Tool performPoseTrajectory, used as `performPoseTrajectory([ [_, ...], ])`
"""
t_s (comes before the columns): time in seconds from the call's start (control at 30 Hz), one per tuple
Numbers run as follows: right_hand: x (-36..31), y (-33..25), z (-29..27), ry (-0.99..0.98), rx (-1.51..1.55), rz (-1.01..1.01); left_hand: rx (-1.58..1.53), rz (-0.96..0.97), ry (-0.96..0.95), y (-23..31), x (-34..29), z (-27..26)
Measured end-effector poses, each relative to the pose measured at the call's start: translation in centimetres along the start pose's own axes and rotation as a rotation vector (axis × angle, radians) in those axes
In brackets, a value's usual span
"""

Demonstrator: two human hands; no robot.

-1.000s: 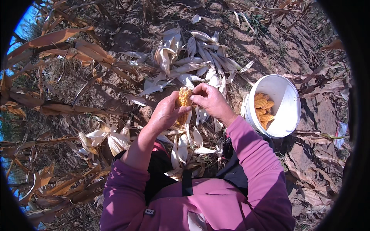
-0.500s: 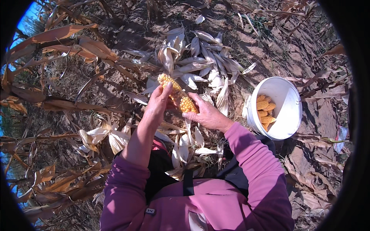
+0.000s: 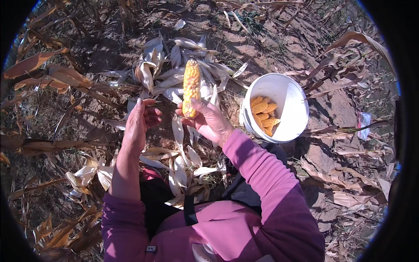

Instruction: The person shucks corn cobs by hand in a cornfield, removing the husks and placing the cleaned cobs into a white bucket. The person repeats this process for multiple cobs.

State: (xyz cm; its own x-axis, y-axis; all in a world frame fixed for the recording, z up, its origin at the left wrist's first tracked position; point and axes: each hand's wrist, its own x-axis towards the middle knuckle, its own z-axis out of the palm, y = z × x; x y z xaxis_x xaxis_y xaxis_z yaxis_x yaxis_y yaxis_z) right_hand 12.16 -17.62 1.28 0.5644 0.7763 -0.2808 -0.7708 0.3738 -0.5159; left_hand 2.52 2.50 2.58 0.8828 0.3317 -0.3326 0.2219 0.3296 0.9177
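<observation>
A husked yellow ear of corn stands nearly upright in my right hand, whose thumb and fingers grip its lower end. Some kernels along its side look uneven and paler. To the left of the ear, my left hand is held apart from it, fingers loosely spread with nothing in them. Off to the right sits a white bucket tilted toward me, with several husked ears of corn lying inside against its left wall.
Pale dry husks lie heaped on the soil beyond my hands, and more husks lie between my legs. Dry corn stalks crowd the left side. A clear plastic piece lies at the far right.
My left hand has let go of the ear and moved away to its left. My right hand now holds the ear alone, turned more upright. The whole view has shifted rightward.
</observation>
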Motion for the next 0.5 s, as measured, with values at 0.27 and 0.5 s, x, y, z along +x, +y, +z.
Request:
performPoseTrajectory([
  [0.27, -4.4, -6.8, -7.7, 0.494, 0.308, -0.605, -0.003, 0.027, -0.077, 0.4, -0.2, 0.6],
  [0.5, -2.6, -3.0, -1.4, 0.113, -0.061, -0.310, 0.097, 0.022, -0.072, 0.0, -0.5, 1.2],
])
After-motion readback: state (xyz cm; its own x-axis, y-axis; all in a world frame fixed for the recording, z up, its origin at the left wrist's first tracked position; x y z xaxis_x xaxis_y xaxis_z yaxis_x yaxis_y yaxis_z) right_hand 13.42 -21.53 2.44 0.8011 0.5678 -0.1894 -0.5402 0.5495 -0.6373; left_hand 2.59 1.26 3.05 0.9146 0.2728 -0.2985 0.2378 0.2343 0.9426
